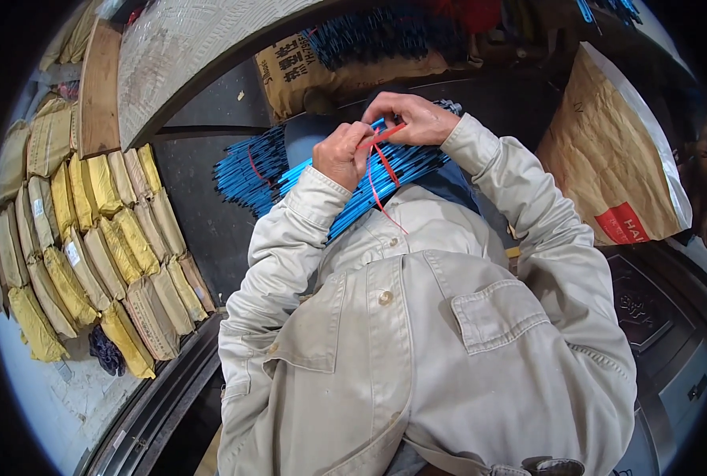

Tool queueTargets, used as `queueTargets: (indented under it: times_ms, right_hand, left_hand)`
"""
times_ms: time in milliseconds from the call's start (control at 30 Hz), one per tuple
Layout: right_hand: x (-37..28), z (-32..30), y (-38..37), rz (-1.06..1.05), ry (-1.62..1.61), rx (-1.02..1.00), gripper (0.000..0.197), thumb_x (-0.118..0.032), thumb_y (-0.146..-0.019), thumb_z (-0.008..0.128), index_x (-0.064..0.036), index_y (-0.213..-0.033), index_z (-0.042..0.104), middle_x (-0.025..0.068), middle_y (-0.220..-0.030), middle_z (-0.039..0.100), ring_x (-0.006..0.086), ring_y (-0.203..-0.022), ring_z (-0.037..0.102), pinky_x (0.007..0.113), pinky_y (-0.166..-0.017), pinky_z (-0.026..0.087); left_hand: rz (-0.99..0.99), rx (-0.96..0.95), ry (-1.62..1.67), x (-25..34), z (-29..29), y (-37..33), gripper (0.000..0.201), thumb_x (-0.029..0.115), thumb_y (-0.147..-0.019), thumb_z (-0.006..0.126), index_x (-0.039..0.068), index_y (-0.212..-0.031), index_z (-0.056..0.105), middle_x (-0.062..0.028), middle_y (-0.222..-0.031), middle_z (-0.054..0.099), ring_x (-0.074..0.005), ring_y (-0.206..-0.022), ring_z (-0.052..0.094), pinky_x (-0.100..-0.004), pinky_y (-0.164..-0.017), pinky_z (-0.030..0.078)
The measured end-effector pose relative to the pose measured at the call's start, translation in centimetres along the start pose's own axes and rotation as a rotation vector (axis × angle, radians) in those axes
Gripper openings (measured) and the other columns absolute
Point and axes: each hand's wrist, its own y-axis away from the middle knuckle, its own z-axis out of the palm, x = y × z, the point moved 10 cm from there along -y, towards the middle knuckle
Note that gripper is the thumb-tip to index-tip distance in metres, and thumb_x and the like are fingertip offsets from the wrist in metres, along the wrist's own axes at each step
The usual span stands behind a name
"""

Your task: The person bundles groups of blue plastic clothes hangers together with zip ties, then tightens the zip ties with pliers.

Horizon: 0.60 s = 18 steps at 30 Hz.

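A bundle of thin blue rods with black ends (369, 190) lies across my lap, with a red plastic strap (388, 165) around it. My left hand (342, 154) is closed in a pinch on the strap above the bundle. From the other side my right hand (410, 119) also grips the strap, its fingers bent close to the left hand. A thin loose tail of the strap hangs down toward my jacket. Part of the bundle is hidden under my hands and left sleeve.
Another tied bundle of blue rods (252, 170) lies just left of my lap. More rods (369, 38) rest on a brown sack (290, 75) ahead. A large paper bag (607, 151) stands at right. Stacked yellow and tan packages (103, 254) fill the left side, beside a grey slab (187, 47).
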Motion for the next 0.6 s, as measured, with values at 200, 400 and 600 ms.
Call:
queueTargets:
  times_ms: [200, 400, 600]
  right_hand:
    - [1.9, -0.8, 0.2, 0.151, -0.063, 0.026, 0.008, -0.001, -0.071, 0.058, -0.0019, -0.079, 0.055, 0.0026, -0.081, 0.055, 0.0068, -0.070, 0.049, 0.021, -0.061, 0.041]
    - [1.5, -1.2, 0.2, 0.136, -0.265, 0.131, 0.012, -0.004, -0.075, 0.058, -0.0020, -0.087, 0.059, 0.0032, -0.080, 0.056, 0.0070, -0.071, 0.050, 0.022, -0.063, 0.042]
    - [0.2, -0.6, 0.2, 0.066, -0.271, -0.055, 0.015, -0.006, -0.077, 0.059, -0.0011, -0.090, 0.061, 0.0022, -0.076, 0.056, 0.0083, -0.069, 0.053, 0.024, -0.063, 0.043]
  left_hand:
    - [-0.016, 0.003, -0.001, -0.2, 0.1, 0.3, 0.010, 0.007, -0.077, 0.061, 0.008, -0.086, 0.058, -0.0103, -0.076, 0.058, -0.0306, -0.066, 0.059, -0.0358, -0.055, 0.048]
    - [0.032, 0.034, -0.014, 0.2, 0.0, 0.3, 0.008, 0.007, -0.077, 0.061, 0.007, -0.085, 0.057, -0.0101, -0.076, 0.058, -0.0300, -0.068, 0.059, -0.0358, -0.055, 0.048]
    - [0.049, 0.030, -0.029, 0.5, 0.0, 0.2, 0.009, 0.007, -0.076, 0.061, 0.007, -0.084, 0.057, -0.0102, -0.077, 0.058, -0.0296, -0.068, 0.059, -0.0359, -0.056, 0.048]
